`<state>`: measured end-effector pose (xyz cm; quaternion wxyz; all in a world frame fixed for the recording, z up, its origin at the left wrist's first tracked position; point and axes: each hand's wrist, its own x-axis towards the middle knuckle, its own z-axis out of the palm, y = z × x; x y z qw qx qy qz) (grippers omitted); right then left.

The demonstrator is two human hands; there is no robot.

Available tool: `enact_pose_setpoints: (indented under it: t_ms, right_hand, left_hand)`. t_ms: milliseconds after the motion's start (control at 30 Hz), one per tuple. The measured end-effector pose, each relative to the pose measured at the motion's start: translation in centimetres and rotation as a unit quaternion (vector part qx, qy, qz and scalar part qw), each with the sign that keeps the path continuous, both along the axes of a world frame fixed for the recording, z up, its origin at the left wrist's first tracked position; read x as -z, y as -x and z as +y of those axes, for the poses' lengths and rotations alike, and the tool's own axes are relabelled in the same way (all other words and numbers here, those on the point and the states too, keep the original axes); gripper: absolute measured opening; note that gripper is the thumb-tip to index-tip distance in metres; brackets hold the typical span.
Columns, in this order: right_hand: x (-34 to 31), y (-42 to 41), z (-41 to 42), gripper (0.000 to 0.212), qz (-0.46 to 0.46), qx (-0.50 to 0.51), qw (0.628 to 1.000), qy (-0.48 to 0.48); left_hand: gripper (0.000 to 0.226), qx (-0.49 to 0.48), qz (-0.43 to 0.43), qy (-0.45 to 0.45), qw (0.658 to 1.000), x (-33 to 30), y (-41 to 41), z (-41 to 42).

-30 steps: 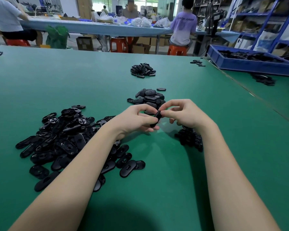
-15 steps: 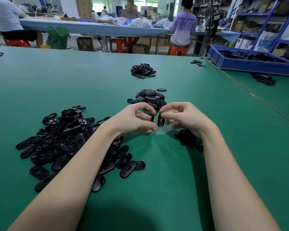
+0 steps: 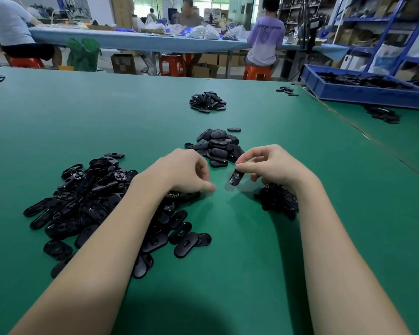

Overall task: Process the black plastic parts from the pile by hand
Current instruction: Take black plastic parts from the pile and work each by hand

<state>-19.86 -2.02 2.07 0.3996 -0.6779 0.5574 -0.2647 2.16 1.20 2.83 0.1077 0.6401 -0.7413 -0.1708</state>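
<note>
A big loose pile of black oval plastic parts lies at the left, partly under my left forearm. My right hand pinches one black oval part by its top end, and the part hangs upright just above the green table. My left hand is beside it, a short gap away, its fingers curled with nothing visible in them. A neat heap of oval parts sits just beyond both hands. A small dark heap of pieces lies under my right wrist.
Another small heap of parts sits farther back at the centre. A blue bin holding black parts stands at the back right, with a few loose parts near it. People sit at a long table behind.
My hands have come apart. The part that both held now stays in my right hand alone, and my left hand has drawn back to the left and lower.
</note>
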Motion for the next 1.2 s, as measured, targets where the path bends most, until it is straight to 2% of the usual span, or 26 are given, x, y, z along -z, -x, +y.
enact_pose_setpoints:
  t_ms: [133,200,333,567,767,933,1100,1200]
  right_hand:
    - [-0.3,0.2,-0.1,0.009,0.023,-0.004,1.000,0.014]
    - [-0.4,0.1,-0.2,0.011,0.034,-0.005,0.999,0.018]
    - [-0.5,0.2,-0.2,0.014,0.065,-0.009,0.998,0.020]
    - [-0.7,0.0,-0.3,0.014,0.082,-0.008,0.996,0.029]
    - [-1.8,1.4,-0.2,0.009,0.247,-0.028,0.968,-0.023]
    - [-1.7,1.2,0.2,0.016,0.300,-0.049,0.949,-0.087]
    - [-1.4,1.1,0.2,0.013,0.296,-0.031,0.952,-0.066]
    - [-1.2,1.1,0.1,0.011,0.239,-0.033,0.970,-0.031]
  left_hand:
    - [0.030,0.014,0.161,0.054,0.985,0.7,2.5,0.3]
    - [0.029,0.018,0.205,0.066,0.976,1.2,3.5,0.4]
    - [0.020,0.011,0.215,0.098,0.972,2.0,4.0,0.4]
    - [0.015,0.004,0.226,0.075,0.971,2.7,3.8,0.0]
    - [0.019,-0.026,0.222,0.074,0.972,3.0,3.3,-0.2]
    - [0.020,-0.031,0.242,0.064,0.968,2.8,3.4,-0.2]
    - [0.016,-0.069,0.363,0.008,0.929,2.6,3.2,0.2]
    - [0.013,-0.089,0.432,-0.031,0.897,2.3,3.0,0.2]
